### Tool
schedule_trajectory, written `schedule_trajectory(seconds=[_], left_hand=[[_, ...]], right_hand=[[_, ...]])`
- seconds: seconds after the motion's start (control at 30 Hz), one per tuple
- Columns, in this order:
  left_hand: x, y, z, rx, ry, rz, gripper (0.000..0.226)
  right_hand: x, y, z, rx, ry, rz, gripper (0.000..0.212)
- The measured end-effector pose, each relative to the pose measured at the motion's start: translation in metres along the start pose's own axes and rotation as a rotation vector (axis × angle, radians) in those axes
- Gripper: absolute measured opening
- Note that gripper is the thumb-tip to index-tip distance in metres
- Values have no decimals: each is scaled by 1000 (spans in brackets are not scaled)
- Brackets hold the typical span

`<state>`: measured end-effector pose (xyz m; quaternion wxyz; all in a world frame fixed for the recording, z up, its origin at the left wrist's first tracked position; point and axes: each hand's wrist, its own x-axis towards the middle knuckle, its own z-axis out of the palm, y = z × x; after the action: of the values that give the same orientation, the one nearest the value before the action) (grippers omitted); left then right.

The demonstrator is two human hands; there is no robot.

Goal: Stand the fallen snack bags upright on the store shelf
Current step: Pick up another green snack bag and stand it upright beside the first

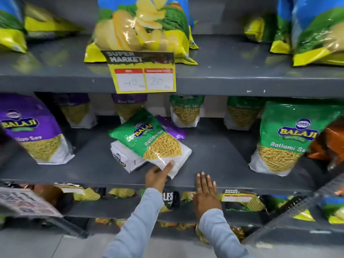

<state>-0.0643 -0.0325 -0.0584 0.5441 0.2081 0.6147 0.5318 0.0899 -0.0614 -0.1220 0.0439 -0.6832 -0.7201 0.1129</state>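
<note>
Two fallen bags [150, 140] lie stacked; left hand [156, 176] grips one.

A yellow price tag [144, 75] hangs from the upper shelf's front edge. Behind it stands a chip bag [141, 28]; an orange packet [329, 140] sits at the middle shelf's right edge.

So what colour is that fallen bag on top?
Green on top, with a clear window and white bottom; the head view shows it.

Bare shelf [214, 151] lies between fallen bags [149, 142] and upright green bag [290, 135].
</note>
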Motion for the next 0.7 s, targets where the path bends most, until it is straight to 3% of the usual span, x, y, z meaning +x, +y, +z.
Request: schedule_trajectory(seconds=[0.17, 0.23, 0.33, 0.43, 0.5, 0.57, 0.7], left_hand=[[2, 9, 2, -80, -17, -80, 29], [-3, 12, -4, -88, -50, -89, 29], [-17, 13, -21, -56, -104, -88, 31], [-36, 10, -44, 86, -168, -78, 33], [-49, 7, -57, 174, -230, -84, 38], [-67, 6, -66, 243, -293, -89, 42], [-100, 16, -81, 225, -386, -78, 41]], right_hand=[[-1, 5, -11, 50, -47, -48, 56], [-1, 7, -22, 404, 0, 35, 49], [0, 11, -50, 1128, 106, 341, 38], [0, 14, -75, 1514, -110, 396, 39], [-14, 11, -84, 1584, -250, 295, 34], [-30, 10, -87, 1514, -242, 192, 26], [-74, 15, -99, 1507, -207, -3, 61]])
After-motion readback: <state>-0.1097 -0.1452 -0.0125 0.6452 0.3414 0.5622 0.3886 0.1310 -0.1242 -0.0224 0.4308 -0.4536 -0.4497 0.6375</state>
